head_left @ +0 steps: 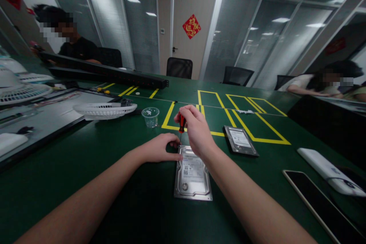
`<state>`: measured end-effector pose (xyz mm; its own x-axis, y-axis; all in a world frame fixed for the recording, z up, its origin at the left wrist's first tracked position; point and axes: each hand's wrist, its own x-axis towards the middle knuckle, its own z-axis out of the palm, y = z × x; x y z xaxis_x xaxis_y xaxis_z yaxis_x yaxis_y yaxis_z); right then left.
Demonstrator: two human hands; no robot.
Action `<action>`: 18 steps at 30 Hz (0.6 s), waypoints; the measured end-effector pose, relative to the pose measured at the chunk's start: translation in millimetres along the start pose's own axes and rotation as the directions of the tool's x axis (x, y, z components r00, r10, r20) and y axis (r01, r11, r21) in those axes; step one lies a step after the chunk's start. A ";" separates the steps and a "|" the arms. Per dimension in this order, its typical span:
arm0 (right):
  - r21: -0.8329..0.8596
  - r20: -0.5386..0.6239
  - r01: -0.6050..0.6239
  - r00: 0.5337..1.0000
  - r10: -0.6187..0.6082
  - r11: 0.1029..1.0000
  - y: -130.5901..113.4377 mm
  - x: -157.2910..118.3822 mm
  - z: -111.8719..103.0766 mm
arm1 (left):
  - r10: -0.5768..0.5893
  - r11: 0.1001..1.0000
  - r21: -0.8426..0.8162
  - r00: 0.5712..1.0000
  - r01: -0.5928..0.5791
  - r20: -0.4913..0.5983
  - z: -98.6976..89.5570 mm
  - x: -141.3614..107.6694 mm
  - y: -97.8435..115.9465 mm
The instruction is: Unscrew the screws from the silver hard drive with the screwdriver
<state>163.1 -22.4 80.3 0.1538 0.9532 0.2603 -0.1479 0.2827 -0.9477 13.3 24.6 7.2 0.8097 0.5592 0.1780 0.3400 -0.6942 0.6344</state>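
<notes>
Right hand point(198, 131) grips screwdriver point(182, 122); left hand point(157, 148) holds hard drive point(193, 177) corner. If screwdriver tilts, may slip, prick fingers point(174, 156).

One camera, worn on the person's head, gives the only view, looking forward and down across the large dark-green table point(137, 198). The bare left hand point(160, 147) and bare right hand point(197, 127) appear close, below the lens. The silver rectangular metal hard drive point(194, 175) sits near, below centre; the pale wooden door point(188, 47) stands far off, at top.
</notes>
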 end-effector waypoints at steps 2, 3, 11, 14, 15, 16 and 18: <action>-0.010 0.003 0.011 1.000 -0.011 1.000 0.0 0.2 -0.6 | 0.001 1.000 -0.002 1.000 -0.001 0.003 -0.2 0.0 0.3; -0.016 0.004 0.014 1.000 -0.014 1.000 0.0 0.4 -1.1 | -0.001 1.000 -0.005 1.000 0.001 0.006 -0.3 0.0 0.3; -0.061 0.024 0.038 0.999 -0.037 0.997 1.0 1.5 -3.5 | -0.013 1.000 -0.008 1.000 0.013 0.013 0.3 -0.1 -0.7; -0.004 -0.019 0.010 1.000 -0.010 1.000 0.1 0.2 -1.1 | -0.016 1.000 0.006 1.000 0.016 0.011 0.3 -0.1 -1.4; 0.006 -0.028 0.001 1.000 -0.001 1.000 -0.5 -0.3 -0.4 | -0.015 1.000 0.008 1.000 0.015 0.011 0.2 -0.1 -1.5; 0.000 -0.023 -0.008 1.000 0.008 1.000 -1.1 -0.7 0.0 | -0.014 1.000 0.007 1.000 0.014 0.011 0.1 0.0 -1.6; -0.015 -0.003 -0.009 1.000 0.009 1.000 -2.0 -1.1 0.2 | -0.013 1.000 0.003 1.000 0.013 0.010 -0.2 0.2 -1.3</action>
<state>163.0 -24.0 82.0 0.1549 0.9554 0.2515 -0.1349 0.2726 -0.9526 12.9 25.7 6.6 0.8098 0.5639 0.1623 0.3522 -0.6882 0.6343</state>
